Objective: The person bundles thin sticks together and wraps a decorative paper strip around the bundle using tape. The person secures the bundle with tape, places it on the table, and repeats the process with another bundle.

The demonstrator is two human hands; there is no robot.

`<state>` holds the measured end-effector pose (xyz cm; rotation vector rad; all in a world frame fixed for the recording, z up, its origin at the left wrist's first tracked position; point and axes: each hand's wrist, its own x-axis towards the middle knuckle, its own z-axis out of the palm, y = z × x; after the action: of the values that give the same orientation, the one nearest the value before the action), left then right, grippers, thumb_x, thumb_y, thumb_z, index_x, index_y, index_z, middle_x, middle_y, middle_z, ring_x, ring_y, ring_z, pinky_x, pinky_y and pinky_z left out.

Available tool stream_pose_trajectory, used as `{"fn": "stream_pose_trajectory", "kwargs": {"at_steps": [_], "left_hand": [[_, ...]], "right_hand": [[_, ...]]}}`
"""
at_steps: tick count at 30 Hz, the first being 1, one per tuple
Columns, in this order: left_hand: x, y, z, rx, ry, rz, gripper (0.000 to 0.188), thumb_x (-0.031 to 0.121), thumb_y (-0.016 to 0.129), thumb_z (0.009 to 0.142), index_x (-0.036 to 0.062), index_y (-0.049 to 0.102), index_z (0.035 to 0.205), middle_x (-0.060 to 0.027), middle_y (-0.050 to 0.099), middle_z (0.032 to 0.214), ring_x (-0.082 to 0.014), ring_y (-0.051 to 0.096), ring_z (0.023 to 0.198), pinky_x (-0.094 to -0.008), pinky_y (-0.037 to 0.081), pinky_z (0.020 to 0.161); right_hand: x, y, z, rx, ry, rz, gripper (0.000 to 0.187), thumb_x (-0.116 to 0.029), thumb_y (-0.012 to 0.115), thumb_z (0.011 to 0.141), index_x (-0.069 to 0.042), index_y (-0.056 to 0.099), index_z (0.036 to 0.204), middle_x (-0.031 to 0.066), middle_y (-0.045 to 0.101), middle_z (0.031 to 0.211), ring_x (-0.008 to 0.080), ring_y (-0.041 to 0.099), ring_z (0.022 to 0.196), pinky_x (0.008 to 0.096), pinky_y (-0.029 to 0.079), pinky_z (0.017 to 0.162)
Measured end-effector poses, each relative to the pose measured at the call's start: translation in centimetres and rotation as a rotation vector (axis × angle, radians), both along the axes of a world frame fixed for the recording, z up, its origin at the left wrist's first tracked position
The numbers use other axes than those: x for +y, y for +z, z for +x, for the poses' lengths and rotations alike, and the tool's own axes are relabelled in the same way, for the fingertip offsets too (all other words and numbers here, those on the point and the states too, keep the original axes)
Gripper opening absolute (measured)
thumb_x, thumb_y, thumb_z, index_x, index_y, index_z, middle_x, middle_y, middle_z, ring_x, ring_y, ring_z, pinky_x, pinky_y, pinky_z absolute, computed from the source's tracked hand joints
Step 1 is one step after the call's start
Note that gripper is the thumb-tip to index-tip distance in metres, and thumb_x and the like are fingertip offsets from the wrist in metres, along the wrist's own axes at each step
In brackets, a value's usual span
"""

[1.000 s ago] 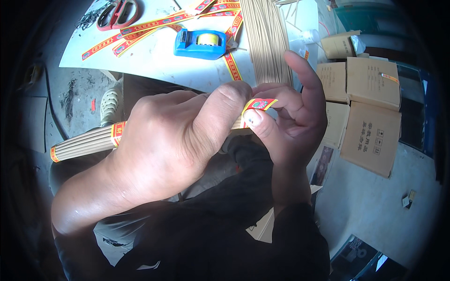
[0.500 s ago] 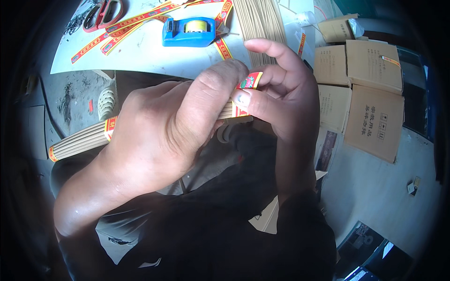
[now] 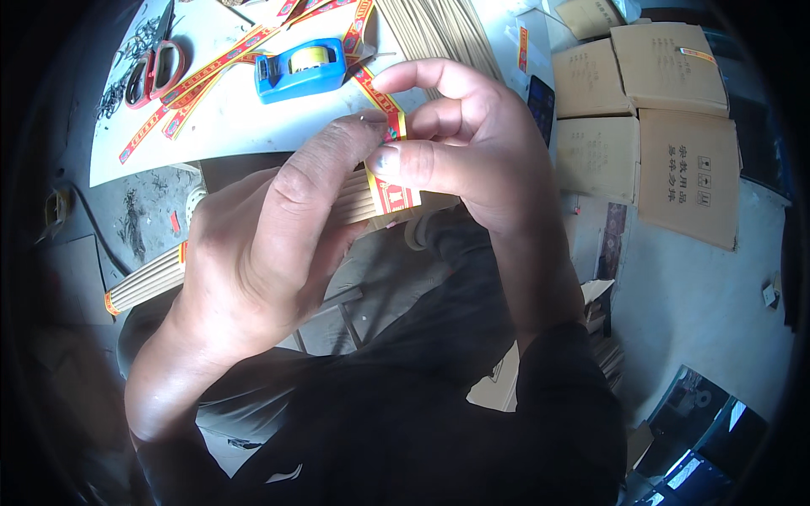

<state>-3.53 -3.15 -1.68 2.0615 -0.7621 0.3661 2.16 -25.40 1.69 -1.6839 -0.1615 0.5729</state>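
Observation:
A bundle of thin tan sticks (image 3: 145, 287), like incense sticks, lies slantwise through my left hand (image 3: 261, 232), whose fingers are wrapped round it. Red and yellow paper bands circle the bundle at its far left end and just left of that hand. Around its right end runs another red and yellow paper strip (image 3: 393, 196). My right hand (image 3: 477, 156) pinches this strip, the thumb pressing it against the bundle. That hand's index finger is raised and curved. The left thumb touches the strip's upper part; the fingers behind are partly hidden.
On the white table (image 3: 202, 126) are a blue tape dispenser (image 3: 299, 78), red-handled scissors (image 3: 154, 72), several loose paper strips (image 3: 221, 63), many loose sticks (image 3: 447, 38) and a dark phone (image 3: 541, 103). Cardboard boxes (image 3: 685, 181) stand to the right. My legs are below the bundle.
My view has shifted, so the table things sit further left. More of the strip's printed face shows at the bundle's right end. Both hands keep their hold.

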Motion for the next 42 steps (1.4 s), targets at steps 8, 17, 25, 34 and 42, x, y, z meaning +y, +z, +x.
{"fn": "stream_pose_trajectory", "kwargs": {"at_steps": [8,17,25,34,42], "left_hand": [[0.2,-0.3,0.3,-0.079,-0.037,0.011,0.076,0.004,0.09,0.083,-0.0076,0.048,0.146,-0.024,0.078,0.111,-0.0323,0.08,0.1,-0.0368,0.065,0.086],[0.1,-0.4,0.5,-0.172,-0.015,0.058,0.072,0.003,0.092,0.082,-0.0083,0.051,0.141,-0.0239,0.077,0.11,-0.0329,0.081,0.097,-0.0383,0.066,0.082],[-0.1,-2.0,1.3,-0.426,0.043,0.046,0.049,0.004,0.082,0.086,-0.0042,0.064,0.131,-0.0182,0.077,0.109,-0.0301,0.077,0.08,-0.0376,0.064,0.067],[0.7,-3.1,1.7,-0.565,0.059,0.188,0.053,0.011,0.083,0.083,0.0093,0.07,0.135,-0.0176,0.075,0.109,-0.0266,0.075,0.083,-0.0339,0.061,0.065],[1.1,-2.6,1.3,-0.583,0.031,0.319,0.049,0.015,0.077,0.082,0.0131,0.077,0.132,-0.0168,0.073,0.111,-0.0246,0.074,0.086,-0.0328,0.062,0.066]], "right_hand": [[-0.2,-0.1,0.2,0.061,0.003,0.083,0.05,-0.001,0.078,0.088,0.001,0.06,0.134,0.0059,0.076,0.091,0.0089,0.071,0.086,0.023,0.055,0.08],[0.2,-0.1,0.0,0.06,-0.045,0.096,0.049,-0.007,0.084,0.083,0.003,0.062,0.126,0.0107,0.078,0.096,0.0128,0.074,0.085,0.026,0.056,0.075],[0.6,-0.4,-0.1,0.069,-0.083,0.15,0.047,-0.004,0.082,0.086,0.006,0.06,0.126,0.0113,0.077,0.095,0.0134,0.074,0.084,0.0271,0.057,0.075],[0.1,-1.6,0.3,0.187,-0.051,0.295,0.037,0.003,0.077,0.09,0.001,0.058,0.121,0.0149,0.077,0.106,0.0162,0.075,0.092,0.0295,0.06,0.082],[0.2,-2.0,0.0,0.306,-0.037,0.368,0.033,-0.001,0.073,0.094,0.001,0.057,0.122,0.0117,0.072,0.099,0.0169,0.074,0.082,0.0289,0.059,0.075]]}}
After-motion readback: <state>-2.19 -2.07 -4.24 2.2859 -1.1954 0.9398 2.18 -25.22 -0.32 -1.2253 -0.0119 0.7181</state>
